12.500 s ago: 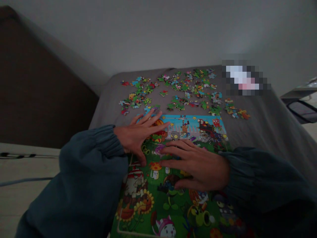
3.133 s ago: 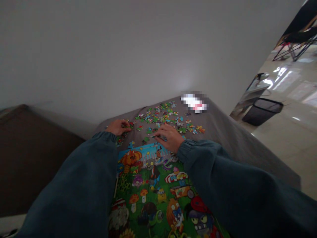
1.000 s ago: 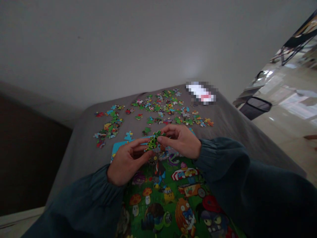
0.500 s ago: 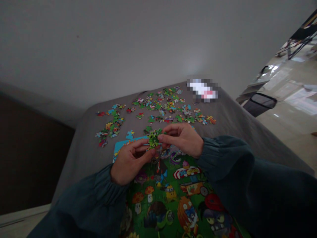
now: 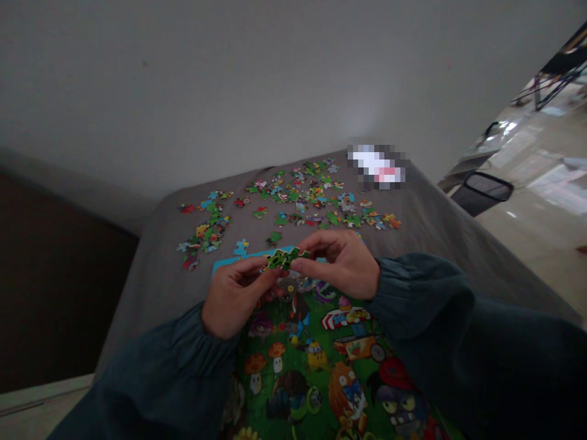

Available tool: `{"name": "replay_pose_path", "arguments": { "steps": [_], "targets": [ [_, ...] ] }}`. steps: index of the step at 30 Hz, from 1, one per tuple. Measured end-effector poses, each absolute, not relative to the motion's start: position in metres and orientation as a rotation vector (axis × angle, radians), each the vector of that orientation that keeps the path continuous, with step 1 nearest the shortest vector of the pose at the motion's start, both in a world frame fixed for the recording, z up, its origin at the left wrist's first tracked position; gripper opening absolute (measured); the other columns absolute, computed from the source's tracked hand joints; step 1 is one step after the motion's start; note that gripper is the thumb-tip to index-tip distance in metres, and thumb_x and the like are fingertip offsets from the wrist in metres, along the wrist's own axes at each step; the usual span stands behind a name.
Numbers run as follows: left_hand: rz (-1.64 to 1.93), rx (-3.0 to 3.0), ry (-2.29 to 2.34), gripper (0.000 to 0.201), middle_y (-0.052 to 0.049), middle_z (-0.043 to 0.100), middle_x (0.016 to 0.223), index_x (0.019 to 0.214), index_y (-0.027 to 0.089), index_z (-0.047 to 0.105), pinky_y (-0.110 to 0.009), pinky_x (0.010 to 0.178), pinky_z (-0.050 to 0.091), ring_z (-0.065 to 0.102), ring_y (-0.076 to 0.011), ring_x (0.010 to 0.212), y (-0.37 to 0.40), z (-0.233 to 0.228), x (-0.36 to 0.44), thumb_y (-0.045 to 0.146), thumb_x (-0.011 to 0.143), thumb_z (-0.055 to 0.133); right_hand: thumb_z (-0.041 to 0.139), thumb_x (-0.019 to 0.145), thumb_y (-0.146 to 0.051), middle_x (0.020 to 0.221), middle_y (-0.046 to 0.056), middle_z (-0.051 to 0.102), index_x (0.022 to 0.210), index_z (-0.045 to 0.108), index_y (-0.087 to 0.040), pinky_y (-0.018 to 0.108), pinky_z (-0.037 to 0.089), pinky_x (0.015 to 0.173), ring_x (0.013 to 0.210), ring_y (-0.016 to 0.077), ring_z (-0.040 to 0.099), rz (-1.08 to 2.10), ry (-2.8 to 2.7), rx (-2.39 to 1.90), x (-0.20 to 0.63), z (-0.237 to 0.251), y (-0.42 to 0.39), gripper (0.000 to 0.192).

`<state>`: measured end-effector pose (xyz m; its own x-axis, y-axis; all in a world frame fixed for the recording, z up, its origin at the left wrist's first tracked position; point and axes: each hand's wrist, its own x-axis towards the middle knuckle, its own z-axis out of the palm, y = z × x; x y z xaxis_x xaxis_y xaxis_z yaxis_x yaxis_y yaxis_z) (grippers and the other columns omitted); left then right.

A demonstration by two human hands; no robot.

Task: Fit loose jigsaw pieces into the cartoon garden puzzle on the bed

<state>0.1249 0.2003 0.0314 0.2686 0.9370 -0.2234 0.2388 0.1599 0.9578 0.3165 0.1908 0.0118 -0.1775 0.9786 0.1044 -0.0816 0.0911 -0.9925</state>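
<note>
Between my two hands, green jigsaw puzzle pieces (image 5: 280, 259) are held up at a flat angle. My left hand (image 5: 236, 294) pinches their left side between thumb and fingers. On the right side, my right hand (image 5: 339, 261) grips with its thumb in front and fingers curled behind. Whether the pieces are interlocked I cannot tell. Beneath the hands lies a large picture sheet (image 5: 293, 348) printed with cartoon plants and zombies on green, its blue top edge partly covered by my left hand.
Loose puzzle pieces (image 5: 293, 194) are scattered over the grey cloth-covered surface (image 5: 156, 275). A single blue piece (image 5: 241, 247) and a green piece (image 5: 274, 239) lie by the sheet's top edge. A pale wall (image 5: 257, 79) rises behind; a blurred-out object (image 5: 376, 166) sits far right.
The held green pieces have tilted from facing me to nearly edge-on. My left hand has shifted slightly left, while the scattered pieces stay in place.
</note>
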Motion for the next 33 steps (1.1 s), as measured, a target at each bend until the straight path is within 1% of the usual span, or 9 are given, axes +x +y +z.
{"name": "replay_pose_path", "arguments": {
  "steps": [2,5,8,10,13,17,24,29,33],
  "targets": [
    [0.706,1.394,1.219,0.03,0.0,0.066,0.051,0.061,0.017,0.068,-0.019,0.045,0.046,0.058,-0.0121,0.046,0.1999,0.0293,0.1242,0.044,0.06,0.083,0.081,0.072,-0.032,0.066,0.0,0.066,0.083,0.068,-0.016,0.025,0.046,0.056,0.058,0.0099,0.057,1.272,-1.343,-0.995,0.3164,0.0125,0.1902,0.023],
    [0.611,1.544,1.203,0.029,0.0,0.062,0.048,0.062,0.017,0.07,-0.019,0.043,0.04,0.054,-0.0114,0.044,0.1999,0.0255,0.122,0.045,0.068,0.075,0.079,0.073,-0.035,0.065,-0.001,0.064,0.085,0.067,-0.015,0.026,0.046,0.056,0.057,0.0102,0.056,1.278,-1.367,-1.015,0.3177,0.0121,0.1922,0.026],
    [0.554,1.688,1.184,0.035,0.001,0.056,0.045,0.055,0.018,0.064,-0.02,0.04,0.033,0.047,-0.0102,0.043,0.2,0.0238,0.1199,0.047,0.075,0.068,0.077,0.075,-0.038,0.065,-0.001,0.063,0.087,0.068,-0.015,0.026,0.045,0.056,0.058,0.0105,0.055,1.269,-1.429,-1.033,0.3194,0.0109,0.1947,0.027],
    [0.535,1.715,1.17,0.036,0.002,0.054,0.045,0.055,0.019,0.063,-0.02,0.04,0.032,0.045,-0.0106,0.044,0.1997,0.024,0.1195,0.047,0.077,0.066,0.076,0.076,-0.039,0.066,-0.001,0.063,0.088,0.068,-0.016,0.026,0.044,0.056,0.058,0.0107,0.055,1.248,-1.447,-1.046,0.32,0.0105,0.1953,0.027],
    [0.531,1.708,1.161,0.034,0.002,0.054,0.047,0.059,0.02,0.064,-0.021,0.042,0.033,0.045,-0.0115,0.045,0.1992,0.0256,0.1206,0.048,0.078,0.065,0.074,0.078,-0.042,0.067,-0.001,0.064,0.088,0.067,-0.017,0.027,0.045,0.056,0.059,0.0115,0.055,1.247,-1.457,-1.068,0.3204,0.0102,0.1953,0.028],
    [0.549,1.713,1.153,0.038,0.001,0.054,0.047,0.054,0.021,0.059,-0.022,0.044,0.034,0.046,-0.012,0.045,0.1991,0.0282,0.1222,0.049,0.079,0.064,0.075,0.078,-0.045,0.067,-0.001,0.064,0.088,0.066,-0.017,0.028,0.046,0.056,0.059,0.012,0.056,1.266,-1.451,-1.083,0.3207,0.0091,0.1956,0.03],
    [0.553,1.713,1.149,0.041,0.001,0.055,0.047,0.061,0.02,0.063,-0.022,0.045,0.036,0.049,-0.0122,0.045,0.1986,0.0286,0.1207,0.052,0.085,0.056,0.075,0.077,-0.044,0.066,-0.001,0.062,0.087,0.064,-0.017,0.027,0.044,0.055,0.057,0.0114,0.055,1.263,-1.439,-1.086,0.3202,0.0082,0.1961,0.031],
    [0.601,1.655,1.123,0.037,0.002,0.057,0.053,0.063,0.019,0.062,-0.022,0.046,0.039,0.051,-0.0109,0.046,0.198,0.0274,0.1207,0.049,0.084,0.06,0.075,0.077,-0.046,0.065,-0.002,0.06,0.087,0.063,-0.017,0.029,0.046,0.057,0.057,0.0118,0.055,1.295,-1.404,-1.078,0.3202,0.0073,0.1965,0.033],
    [0.636,1.492,1.119,0.032,0.002,0.06,0.055,0.074,0.018,0.066,-0.022,0.049,0.044,0.055,-0.0116,0.047,0.1995,0.025,0.1197,0.049,0.08,0.066,0.078,0.075,-0.045,0.065,-0.004,0.058,0.087,0.062,-0.019,0.026,0.043,0.054,0.056,0.0101,0.052,1.292,-1.315,-1.067,0.3206,0.0076,0.1985,0.033]
  ]
}}
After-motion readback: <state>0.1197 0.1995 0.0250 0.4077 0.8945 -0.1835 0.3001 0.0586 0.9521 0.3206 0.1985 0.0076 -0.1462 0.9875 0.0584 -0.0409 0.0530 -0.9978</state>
